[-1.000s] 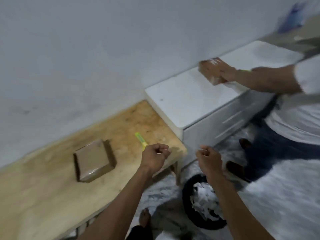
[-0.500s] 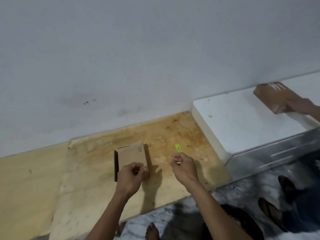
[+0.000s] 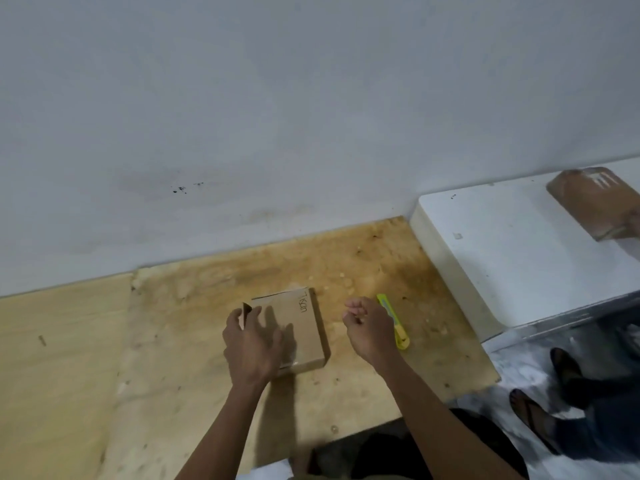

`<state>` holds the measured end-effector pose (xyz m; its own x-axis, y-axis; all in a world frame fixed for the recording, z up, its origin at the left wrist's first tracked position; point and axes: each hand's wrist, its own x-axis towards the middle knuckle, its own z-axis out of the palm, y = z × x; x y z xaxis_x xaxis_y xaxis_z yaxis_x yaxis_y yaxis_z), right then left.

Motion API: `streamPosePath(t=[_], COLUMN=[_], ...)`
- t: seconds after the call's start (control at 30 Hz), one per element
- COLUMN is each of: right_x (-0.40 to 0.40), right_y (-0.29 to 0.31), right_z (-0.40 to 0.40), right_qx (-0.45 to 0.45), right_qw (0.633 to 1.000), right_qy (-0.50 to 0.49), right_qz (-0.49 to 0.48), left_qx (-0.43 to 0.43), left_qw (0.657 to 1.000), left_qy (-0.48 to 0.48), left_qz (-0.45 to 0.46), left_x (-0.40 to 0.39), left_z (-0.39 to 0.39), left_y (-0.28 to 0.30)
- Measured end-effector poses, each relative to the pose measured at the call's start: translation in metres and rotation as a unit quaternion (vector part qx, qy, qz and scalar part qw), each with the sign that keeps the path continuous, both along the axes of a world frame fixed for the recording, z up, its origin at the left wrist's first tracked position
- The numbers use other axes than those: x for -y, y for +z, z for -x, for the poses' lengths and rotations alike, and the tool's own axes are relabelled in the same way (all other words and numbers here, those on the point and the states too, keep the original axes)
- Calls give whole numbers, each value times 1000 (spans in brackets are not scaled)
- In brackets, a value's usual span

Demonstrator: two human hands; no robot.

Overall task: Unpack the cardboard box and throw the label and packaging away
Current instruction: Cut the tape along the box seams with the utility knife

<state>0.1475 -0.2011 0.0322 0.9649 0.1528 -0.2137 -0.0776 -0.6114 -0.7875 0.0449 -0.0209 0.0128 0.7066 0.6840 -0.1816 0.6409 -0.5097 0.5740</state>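
A small flat cardboard box lies on the stained wooden bench, near the middle of the view and a little toward 6 o'clock. Handwriting runs along its edge at 1 o'clock, and a flap stands up at its 10 o'clock corner.

The left hand rests on the box's 8 o'clock side with its fingers spread loosely; the thumb and fingers sit either side of the raised flap, touching it, but whether they pinch it I cannot tell.

The right hand hovers over the bench at 3 o'clock of the box, apart from it. Its fingers are curled inward in a loose fist, and it holds nothing that can be seen.

A yellow-green cutter lies on the bench just beside the right hand, at its 3 o'clock, partly hidden behind the knuckles.

At 2 o'clock a white cabinet stands against the wall, higher than the bench. A second brown box lies on its top at the frame's edge.

At 4 o'clock, on the pale floor, another person's sandalled feet show. A dark bin sits under the bench edge at 6 o'clock.
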Motion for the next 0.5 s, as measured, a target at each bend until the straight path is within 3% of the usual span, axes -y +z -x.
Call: streamPosePath(t=[0.3, 0.5], right_x=[37, 53], right_y=[-63, -90], right_z=[-46, -60], right_qx=[-10, -19], right_qw=[983, 968], right_qy=[-54, -40], right_qz=[178, 246], left_qx=[-92, -79], left_qw=[990, 994], left_qy=[35, 35], left_qz=[101, 74], left_x=[11, 17], left_z=[-27, -33], left_y=[-28, -36])
